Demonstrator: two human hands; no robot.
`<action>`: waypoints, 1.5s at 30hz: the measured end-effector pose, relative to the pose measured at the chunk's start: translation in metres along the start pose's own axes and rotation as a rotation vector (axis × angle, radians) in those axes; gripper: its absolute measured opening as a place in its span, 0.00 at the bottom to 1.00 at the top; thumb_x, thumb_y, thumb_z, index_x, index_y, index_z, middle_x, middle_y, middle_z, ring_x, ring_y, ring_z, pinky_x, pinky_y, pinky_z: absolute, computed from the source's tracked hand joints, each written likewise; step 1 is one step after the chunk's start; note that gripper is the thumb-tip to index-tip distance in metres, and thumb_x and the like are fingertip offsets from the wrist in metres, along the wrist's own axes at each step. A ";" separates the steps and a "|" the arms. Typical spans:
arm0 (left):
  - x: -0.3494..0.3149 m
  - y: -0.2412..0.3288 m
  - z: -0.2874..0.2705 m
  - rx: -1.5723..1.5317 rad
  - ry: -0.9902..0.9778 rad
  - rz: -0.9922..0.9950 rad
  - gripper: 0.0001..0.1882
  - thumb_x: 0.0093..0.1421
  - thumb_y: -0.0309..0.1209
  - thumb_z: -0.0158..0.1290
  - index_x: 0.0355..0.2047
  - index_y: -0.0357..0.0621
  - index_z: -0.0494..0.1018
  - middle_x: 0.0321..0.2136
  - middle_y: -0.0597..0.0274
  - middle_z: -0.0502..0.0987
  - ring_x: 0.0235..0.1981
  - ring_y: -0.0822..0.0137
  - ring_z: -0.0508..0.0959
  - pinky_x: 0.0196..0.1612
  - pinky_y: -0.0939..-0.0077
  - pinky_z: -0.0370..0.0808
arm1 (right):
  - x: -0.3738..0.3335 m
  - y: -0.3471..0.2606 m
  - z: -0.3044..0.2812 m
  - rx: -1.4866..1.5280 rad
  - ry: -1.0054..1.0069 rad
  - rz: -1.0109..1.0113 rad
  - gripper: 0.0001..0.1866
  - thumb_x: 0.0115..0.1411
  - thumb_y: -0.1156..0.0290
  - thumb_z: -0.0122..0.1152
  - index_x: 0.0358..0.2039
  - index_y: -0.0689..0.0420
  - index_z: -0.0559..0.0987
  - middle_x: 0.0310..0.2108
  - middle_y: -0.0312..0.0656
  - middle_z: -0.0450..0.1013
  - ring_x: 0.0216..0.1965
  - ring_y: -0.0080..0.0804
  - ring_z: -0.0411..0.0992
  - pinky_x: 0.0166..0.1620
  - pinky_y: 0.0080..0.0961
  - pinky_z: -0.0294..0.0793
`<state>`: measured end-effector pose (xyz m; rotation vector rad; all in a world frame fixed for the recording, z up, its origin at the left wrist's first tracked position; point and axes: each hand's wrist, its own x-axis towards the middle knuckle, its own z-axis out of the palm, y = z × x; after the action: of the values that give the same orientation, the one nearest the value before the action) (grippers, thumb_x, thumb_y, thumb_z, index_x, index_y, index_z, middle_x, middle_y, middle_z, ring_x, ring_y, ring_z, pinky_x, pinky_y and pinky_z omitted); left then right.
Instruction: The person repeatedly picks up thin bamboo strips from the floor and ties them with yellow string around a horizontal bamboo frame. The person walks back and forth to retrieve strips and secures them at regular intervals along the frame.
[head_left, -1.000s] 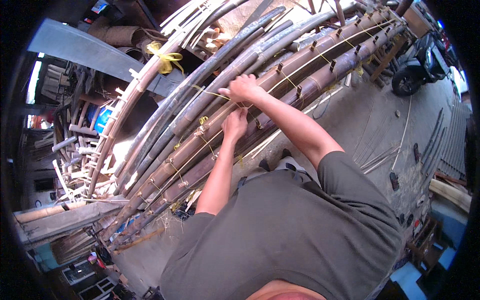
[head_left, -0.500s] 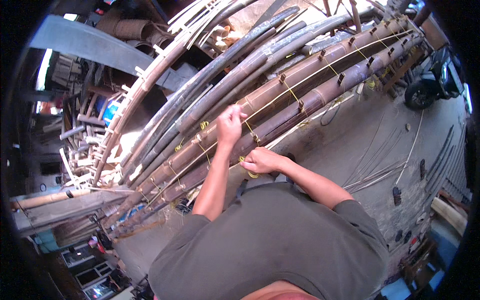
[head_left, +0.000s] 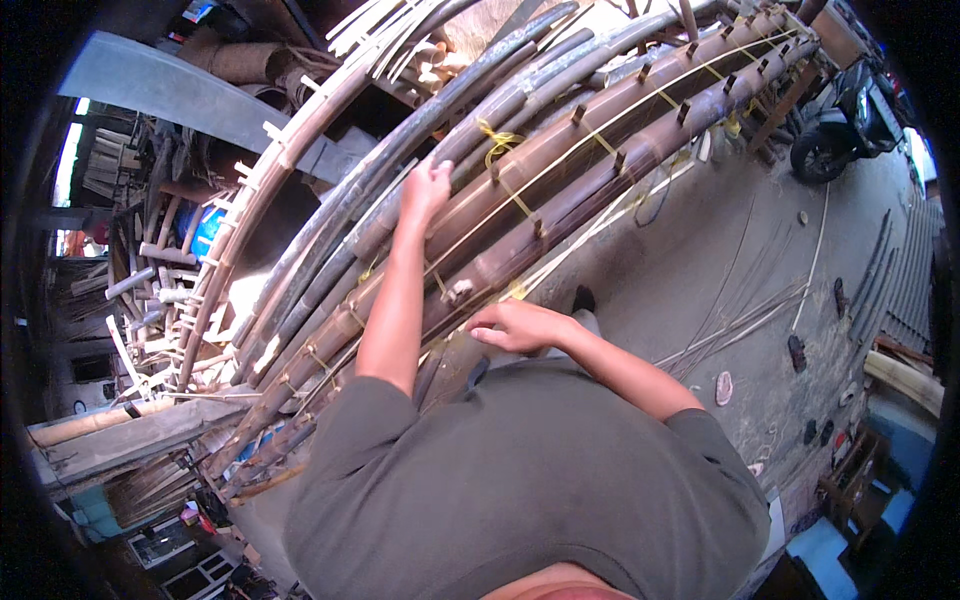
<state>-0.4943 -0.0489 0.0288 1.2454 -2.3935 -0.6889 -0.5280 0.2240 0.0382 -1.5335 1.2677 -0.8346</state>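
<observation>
Two long brown bamboo poles run diagonally side by side, the far pole (head_left: 520, 172) and the near pole (head_left: 590, 205). Short pegs stand along both, with yellow cord strung between them. My left hand (head_left: 427, 190) is at the far pole's outer edge, its fingers curled; what they hold, if anything, is hidden. Just right of it, a loose bunch of yellow cord (head_left: 498, 143) lies by a peg (head_left: 494, 172) on the far pole. On the near side, my right hand (head_left: 518, 325) hovers beside the near pole, palm down, fingers loosely bent and apart, with nothing visible in them.
Several dark bamboo poles (head_left: 440, 112) lie beyond the pair. At far left stands a curved pole with pale pegs (head_left: 262, 185), near a heap of cut bamboo pieces. A motorbike (head_left: 835, 135) is parked at the upper right. Thin strips (head_left: 745, 325) and sandals lie on the floor.
My left hand has moved from over the far pole to its outer edge. The yellow cord under my right hand no longer shows there; a bunch of cord now shows on the far pole.
</observation>
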 end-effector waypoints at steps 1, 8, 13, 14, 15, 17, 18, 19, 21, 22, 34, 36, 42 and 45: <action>-0.023 -0.004 -0.020 0.007 0.051 0.026 0.22 0.62 0.43 0.49 0.46 0.36 0.75 0.36 0.46 0.81 0.41 0.51 0.80 0.47 0.62 0.74 | 0.006 0.013 0.023 0.238 -0.029 0.043 0.21 0.65 0.57 0.51 0.47 0.61 0.77 0.37 0.48 0.79 0.40 0.39 0.77 0.50 0.35 0.73; -0.168 -0.080 -0.038 0.018 -0.181 0.108 0.14 0.61 0.37 0.47 0.42 0.41 0.72 0.35 0.43 0.79 0.41 0.42 0.78 0.45 0.50 0.72 | 0.058 -0.028 0.082 1.583 1.214 0.116 0.12 0.65 0.61 0.46 0.29 0.51 0.73 0.26 0.34 0.73 0.29 0.23 0.70 0.40 0.25 0.70; -0.170 -0.144 0.005 -0.018 0.148 0.205 0.19 0.57 0.41 0.52 0.46 0.46 0.71 0.35 0.44 0.80 0.39 0.39 0.78 0.43 0.43 0.71 | 0.161 -0.104 0.074 0.558 0.675 -0.274 0.17 0.65 0.65 0.44 0.25 0.64 0.69 0.21 0.49 0.67 0.23 0.44 0.67 0.32 0.39 0.67; -0.164 -0.126 0.005 -0.126 0.199 0.290 0.19 0.59 0.43 0.50 0.45 0.46 0.72 0.35 0.42 0.79 0.39 0.38 0.77 0.43 0.43 0.71 | 0.176 -0.094 0.046 0.159 0.466 -0.257 0.19 0.65 0.60 0.45 0.28 0.62 0.74 0.26 0.53 0.73 0.29 0.50 0.72 0.36 0.38 0.71; -0.161 -0.109 -0.004 -0.217 0.260 0.371 0.19 0.61 0.44 0.47 0.44 0.45 0.73 0.36 0.40 0.79 0.39 0.37 0.77 0.44 0.43 0.71 | 0.188 -0.081 0.026 -0.244 0.358 -0.164 0.21 0.65 0.53 0.45 0.32 0.56 0.79 0.33 0.52 0.77 0.36 0.47 0.77 0.41 0.41 0.73; -0.160 -0.065 -0.039 0.003 -0.132 0.032 0.19 0.65 0.45 0.42 0.43 0.45 0.74 0.36 0.40 0.78 0.40 0.37 0.76 0.45 0.43 0.70 | 0.198 -0.049 -0.006 -0.949 0.341 0.107 0.28 0.63 0.41 0.43 0.42 0.51 0.81 0.35 0.56 0.77 0.42 0.46 0.77 0.48 0.51 0.70; -0.161 -0.053 -0.047 -0.012 -0.202 -0.037 0.19 0.67 0.45 0.41 0.43 0.46 0.74 0.36 0.40 0.78 0.41 0.38 0.76 0.44 0.43 0.70 | 0.200 -0.029 -0.013 -1.202 0.366 0.148 0.33 0.62 0.37 0.42 0.45 0.52 0.81 0.34 0.56 0.77 0.42 0.48 0.77 0.49 0.54 0.69; -0.161 -0.058 -0.045 0.000 -0.190 -0.045 0.19 0.67 0.46 0.40 0.42 0.47 0.75 0.36 0.42 0.78 0.41 0.39 0.77 0.44 0.44 0.70 | 0.205 -0.030 -0.016 -1.021 0.237 0.209 0.35 0.62 0.35 0.41 0.43 0.55 0.82 0.33 0.58 0.77 0.41 0.50 0.76 0.48 0.47 0.71; -0.163 -0.068 -0.043 0.011 -0.157 -0.010 0.20 0.67 0.47 0.40 0.42 0.48 0.75 0.35 0.43 0.79 0.41 0.40 0.77 0.44 0.45 0.71 | 0.211 -0.040 -0.032 -0.477 0.003 0.105 0.41 0.61 0.31 0.39 0.37 0.59 0.83 0.28 0.52 0.76 0.33 0.40 0.76 0.41 0.33 0.74; -0.163 -0.071 -0.041 0.015 -0.143 0.009 0.20 0.67 0.48 0.40 0.41 0.48 0.75 0.35 0.43 0.79 0.41 0.40 0.77 0.44 0.46 0.71 | 0.205 -0.047 -0.032 0.123 0.078 0.038 0.38 0.63 0.34 0.42 0.28 0.62 0.80 0.21 0.42 0.72 0.25 0.28 0.70 0.33 0.28 0.71; -0.116 -0.035 -0.067 -0.591 0.093 0.097 0.16 0.69 0.34 0.43 0.35 0.36 0.77 0.21 0.60 0.78 0.21 0.75 0.75 0.28 0.77 0.71 | 0.050 -0.012 0.080 -0.286 -0.011 0.013 0.28 0.61 0.50 0.53 0.15 0.63 0.76 0.19 0.57 0.72 0.25 0.61 0.72 0.32 0.50 0.72; -0.076 -0.016 -0.094 -0.498 0.055 -0.015 0.15 0.68 0.32 0.43 0.37 0.35 0.77 0.23 0.55 0.80 0.25 0.69 0.79 0.30 0.75 0.73 | 0.039 0.017 0.092 -0.630 0.097 -0.080 0.27 0.59 0.50 0.55 0.14 0.61 0.77 0.16 0.55 0.72 0.22 0.56 0.73 0.33 0.48 0.73; -0.029 -0.080 -0.023 0.102 0.061 -0.130 0.17 0.62 0.39 0.42 0.31 0.41 0.76 0.34 0.41 0.78 0.39 0.38 0.77 0.43 0.46 0.72 | 0.037 0.001 0.090 -0.734 0.195 -0.067 0.22 0.57 0.52 0.57 0.17 0.57 0.79 0.16 0.50 0.73 0.24 0.50 0.74 0.36 0.39 0.74; -0.025 -0.121 -0.039 0.010 -0.177 -0.001 0.19 0.63 0.43 0.44 0.33 0.39 0.75 0.34 0.38 0.77 0.42 0.38 0.75 0.44 0.49 0.72 | 0.047 -0.016 0.117 -0.758 0.172 -0.059 0.21 0.58 0.50 0.56 0.31 0.57 0.81 0.27 0.49 0.77 0.33 0.48 0.76 0.43 0.39 0.73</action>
<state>-0.3807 -0.0975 -0.0106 1.2370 -2.5402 -0.8192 -0.4047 0.2067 0.0124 -2.1241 1.7975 -0.5462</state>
